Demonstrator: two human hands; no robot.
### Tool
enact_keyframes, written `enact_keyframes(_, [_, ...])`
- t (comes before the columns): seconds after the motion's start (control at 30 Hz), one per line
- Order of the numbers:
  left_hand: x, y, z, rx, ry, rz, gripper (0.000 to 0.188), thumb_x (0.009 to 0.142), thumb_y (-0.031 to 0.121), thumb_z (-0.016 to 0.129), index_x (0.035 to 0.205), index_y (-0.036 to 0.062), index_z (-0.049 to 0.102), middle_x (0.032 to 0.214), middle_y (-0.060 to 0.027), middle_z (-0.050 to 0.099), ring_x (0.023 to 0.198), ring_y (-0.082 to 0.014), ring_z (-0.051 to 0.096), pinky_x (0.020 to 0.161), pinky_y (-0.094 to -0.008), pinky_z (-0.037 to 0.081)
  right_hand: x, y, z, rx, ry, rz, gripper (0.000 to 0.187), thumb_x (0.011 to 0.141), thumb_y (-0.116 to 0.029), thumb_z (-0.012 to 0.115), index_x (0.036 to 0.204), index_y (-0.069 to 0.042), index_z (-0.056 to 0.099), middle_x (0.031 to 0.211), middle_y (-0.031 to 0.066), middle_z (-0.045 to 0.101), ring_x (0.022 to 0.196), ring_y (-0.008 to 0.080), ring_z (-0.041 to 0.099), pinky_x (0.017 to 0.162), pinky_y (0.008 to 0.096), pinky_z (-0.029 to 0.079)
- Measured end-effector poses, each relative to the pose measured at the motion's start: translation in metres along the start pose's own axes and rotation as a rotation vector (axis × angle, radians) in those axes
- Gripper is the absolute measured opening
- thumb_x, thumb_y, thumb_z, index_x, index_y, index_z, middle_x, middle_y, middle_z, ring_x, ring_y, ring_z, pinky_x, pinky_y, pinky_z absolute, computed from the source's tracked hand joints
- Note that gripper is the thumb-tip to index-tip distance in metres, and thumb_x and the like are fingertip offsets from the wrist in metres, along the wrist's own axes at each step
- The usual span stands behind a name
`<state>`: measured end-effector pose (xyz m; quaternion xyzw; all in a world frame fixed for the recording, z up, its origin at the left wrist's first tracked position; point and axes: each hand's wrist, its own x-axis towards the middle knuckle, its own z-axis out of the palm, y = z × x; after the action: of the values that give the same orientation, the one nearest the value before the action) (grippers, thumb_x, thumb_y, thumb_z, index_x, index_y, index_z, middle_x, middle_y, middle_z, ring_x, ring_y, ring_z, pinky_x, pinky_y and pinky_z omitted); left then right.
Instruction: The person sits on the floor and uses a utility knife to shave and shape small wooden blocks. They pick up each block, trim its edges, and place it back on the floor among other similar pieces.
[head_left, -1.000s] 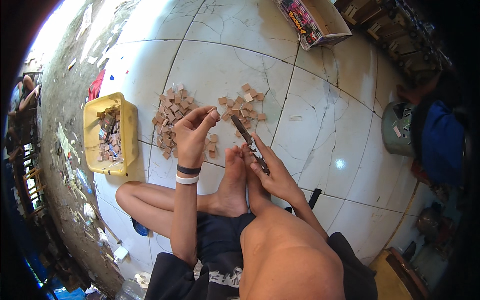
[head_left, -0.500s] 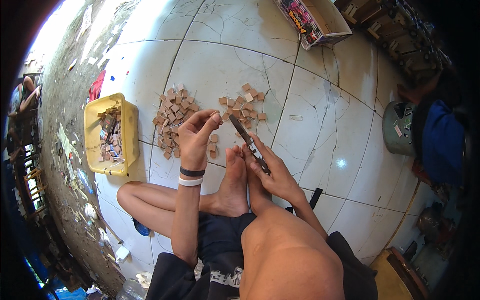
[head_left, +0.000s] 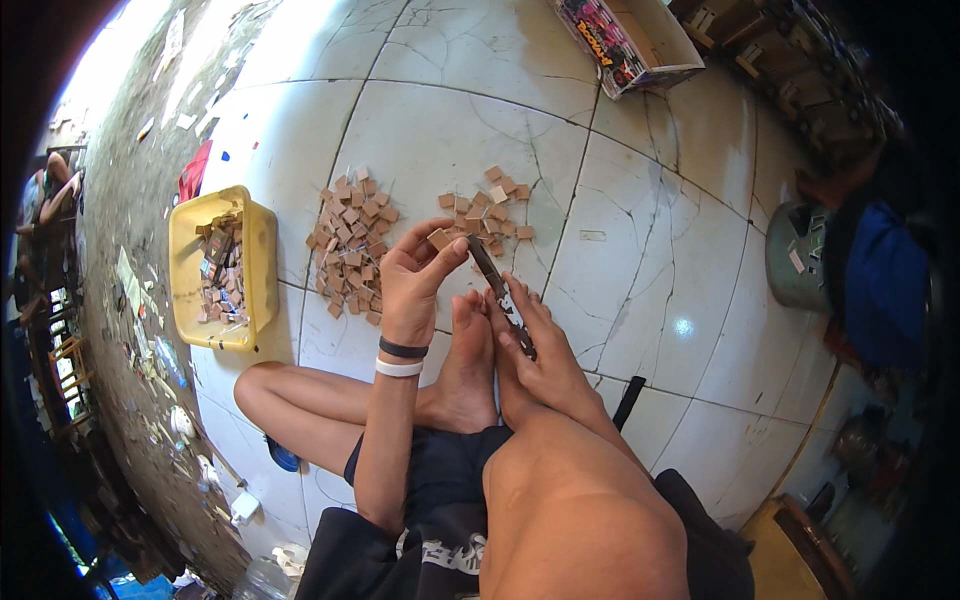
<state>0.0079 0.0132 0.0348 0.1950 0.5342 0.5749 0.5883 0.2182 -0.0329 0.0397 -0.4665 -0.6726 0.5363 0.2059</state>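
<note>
My left hand (head_left: 412, 278), with a black and a white band at its wrist, pinches a small brown square block (head_left: 439, 239) between thumb and fingers. My right hand (head_left: 545, 345) is closed round a long, slim, dark metal tool (head_left: 487, 268) whose exact kind I cannot make out. The tool's far end meets or nearly meets the left fingertips, beside the block. Beyond my hands lies a small heap of similar blocks (head_left: 482, 212), partly hidden by the left hand. A bigger pile of blocks (head_left: 350, 240), several with thin pale pins sticking out, lies to the left.
A yellow plastic tub (head_left: 262, 270) holding more blocks and scraps stands at the left, beside littered ground (head_left: 150, 260). At the far right are an open printed carton (head_left: 655, 75) and a green bucket (head_left: 800, 270). My bare feet (head_left: 468, 350) rest on cracked white tiles.
My left hand has moved right, bringing the block up to the tool's far end, where more of the block now shows. My right hand has shifted only slightly.
</note>
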Motion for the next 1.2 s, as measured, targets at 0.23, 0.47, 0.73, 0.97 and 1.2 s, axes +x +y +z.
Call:
enact_keyframes(0.23, [0.001, -0.003, 0.000, -0.037, 0.013, -0.013, 0.025, 0.096, 0.003, 0.079, 0.117, -0.0062, 0.070, 0.106, -0.0134, 0.078, 0.094, -0.0184, 0.077, 0.087, -0.0309, 0.065, 0.000, -0.003, 0.000, 0.016, 0.012, 0.036, 0.070, 0.106, -0.015, 0.057, 0.168, -0.006, 0.025, 0.168, 0.0244, 0.037, 0.155, 0.0509, 0.032, 0.130, 0.0545, 0.022])
enact_keyframes(0.47, [0.004, 0.005, -0.007, -0.002, -0.008, -0.008, 0.018, 0.097, 0.004, 0.077, 0.113, -0.0023, 0.072, 0.108, -0.0106, 0.077, 0.097, -0.0202, 0.077, 0.090, -0.0358, 0.066, 0.001, -0.007, -0.005, 0.016, -0.050, 0.063, 0.072, 0.107, -0.016, 0.056, 0.169, -0.008, 0.022, 0.167, 0.0240, 0.038, 0.155, 0.0513, 0.030, 0.129, 0.0553, 0.022])
enact_keyframes(0.73, [0.001, 0.006, -0.005, -0.009, -0.001, -0.033, 0.021, 0.099, 0.008, 0.076, 0.117, -0.0018, 0.072, 0.108, -0.0100, 0.077, 0.099, -0.0200, 0.077, 0.090, -0.0346, 0.066, 0.002, -0.005, 0.004, -0.021, -0.005, -0.003, 0.080, 0.100, -0.010, 0.061, 0.170, -0.009, 0.023, 0.159, 0.0263, 0.043, 0.148, 0.0482, 0.036, 0.121, 0.0582, 0.023])
enact_keyframes(0.97, [0.004, -0.005, -0.016, -0.212, -0.138, -0.166, 0.030, 0.104, 0.019, 0.073, 0.127, 0.0004, 0.069, 0.109, -0.0074, 0.076, 0.104, -0.0185, 0.075, 0.094, -0.0339, 0.062, -0.001, 0.011, -0.001, 0.141, -0.100, -0.079, 0.073, 0.105, -0.014, 0.061, 0.168, -0.004, 0.025, 0.155, 0.0201, 0.050, 0.142, 0.0398, 0.045, 0.116, 0.0537, 0.033])
enact_keyframes(1.2, [0.017, 0.001, -0.023, -0.257, -0.227, -0.196, 0.033, 0.106, 0.024, 0.070, 0.131, 0.0029, 0.068, 0.110, -0.0025, 0.075, 0.098, -0.0124, 0.071, 0.089, -0.0301, 0.058, 0.002, 0.018, -0.006, 1.279, -0.480, 0.286, 0.042, 0.109, -0.021, 0.061, 0.145, -0.001, 0.050, 0.117, 0.0097, 0.053, 0.099, 0.0132, 0.055, 0.081, 0.0310, 0.052])
